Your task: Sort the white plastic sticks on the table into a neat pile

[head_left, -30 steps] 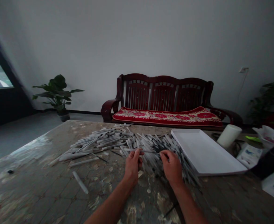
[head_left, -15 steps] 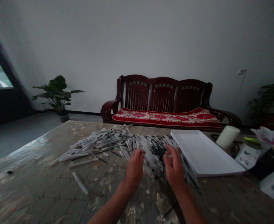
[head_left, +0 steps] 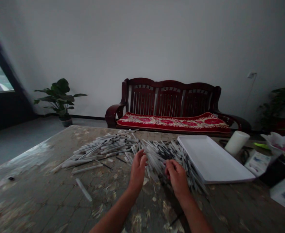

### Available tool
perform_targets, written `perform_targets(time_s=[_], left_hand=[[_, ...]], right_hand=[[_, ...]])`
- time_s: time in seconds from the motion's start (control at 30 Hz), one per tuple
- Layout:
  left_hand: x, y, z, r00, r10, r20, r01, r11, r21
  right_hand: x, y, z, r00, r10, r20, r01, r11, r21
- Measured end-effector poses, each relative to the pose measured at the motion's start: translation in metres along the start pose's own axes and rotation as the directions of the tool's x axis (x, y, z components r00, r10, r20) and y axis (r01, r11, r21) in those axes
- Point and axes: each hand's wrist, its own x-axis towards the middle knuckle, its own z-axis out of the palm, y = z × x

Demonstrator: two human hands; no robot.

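Observation:
My left hand (head_left: 138, 170) is over the near edge of the heap, its fingers apart and slightly bent, with nothing visible in it. To its right, the fingers of my right hand (head_left: 176, 176) are curled together in a pinch; whatever they hold is too small or hidden to make out. Around and beyond both hands lies a heap of whitish, translucent pen-like tubes (head_left: 153, 161). Dark, thin pieces (head_left: 165, 152) are mixed in just past my right hand. A second pile of similar tubes (head_left: 108, 145) spreads to the left.
A shallow white tray (head_left: 215, 158) stands right of the heap. Beyond it are a white roll (head_left: 237, 142), small boxes (head_left: 257, 161) and a dark container (head_left: 278, 168). One loose tube (head_left: 83, 190) lies at the left of the patterned tabletop (head_left: 60, 200). A wooden bench (head_left: 169, 100) is behind.
My right hand has drawn back slightly to the left and its fingers have closed together. My left hand has shifted a little left, and its fingers have spread from a pinch.

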Motion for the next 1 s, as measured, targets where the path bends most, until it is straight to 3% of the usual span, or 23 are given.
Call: perform_targets(time_s=[0.07, 0.13, 0.2, 0.3, 0.4, 0.47, 0.57, 0.63, 0.7, 0.83, 0.93, 1.0], left_hand=[[-0.006, 0.005, 0.007, 0.975, -0.082, 0.208, 0.12, 0.977, -0.178], [-0.011, 0.011, 0.012, 0.939, -0.109, 0.325, 0.213, 0.928, -0.306], [-0.015, 0.016, 0.014, 0.916, -0.132, 0.379, 0.293, 0.866, -0.405], [-0.016, 0.019, 0.013, 0.879, -0.174, 0.444, 0.393, 0.792, -0.468], [-0.012, 0.017, 0.011, 0.868, -0.237, 0.437, 0.445, 0.762, -0.47], [-0.007, 0.013, 0.008, 0.899, -0.286, 0.331, 0.424, 0.757, -0.498], [0.004, 0.006, 0.002, 0.926, -0.355, 0.126, 0.363, 0.75, -0.553], [0.009, 0.002, -0.002, 0.918, -0.386, 0.087, 0.372, 0.765, -0.526], [0.012, -0.001, -0.003, 0.907, -0.402, 0.123, 0.412, 0.791, -0.453], [0.011, -0.004, 0.001, 0.905, -0.397, 0.152, 0.425, 0.854, -0.3], [0.014, -0.008, -0.001, 0.951, -0.305, 0.043, 0.308, 0.936, -0.17], [0.019, -0.012, -0.006, 0.979, -0.198, -0.042, 0.195, 0.979, -0.066]], right_hand=[[-0.004, -0.004, 0.006, 0.994, 0.042, 0.098, -0.047, 0.998, 0.049], [-0.009, -0.007, 0.01, 0.977, 0.082, 0.198, -0.102, 0.991, 0.091], [-0.012, -0.009, 0.012, 0.941, 0.134, 0.312, -0.184, 0.973, 0.138], [-0.014, -0.01, 0.012, 0.843, 0.203, 0.498, -0.335, 0.923, 0.19], [-0.016, -0.009, 0.013, 0.77, 0.232, 0.595, -0.432, 0.875, 0.219], [-0.018, -0.01, 0.015, 0.804, 0.213, 0.555, -0.363, 0.916, 0.174], [-0.022, -0.009, 0.02, 0.932, 0.043, 0.359, -0.019, 0.997, -0.07], [-0.022, -0.006, 0.024, 0.964, -0.094, 0.249, 0.161, 0.951, -0.263], [-0.02, -0.002, 0.025, 0.97, -0.149, 0.192, 0.214, 0.899, -0.383], [-0.01, 0.007, 0.023, 0.974, -0.203, 0.102, 0.227, 0.855, -0.466], [-0.011, 0.009, 0.021, 0.946, -0.317, 0.075, 0.305, 0.784, -0.541], [-0.017, 0.005, 0.024, 0.905, -0.397, 0.155, 0.406, 0.692, -0.597]])
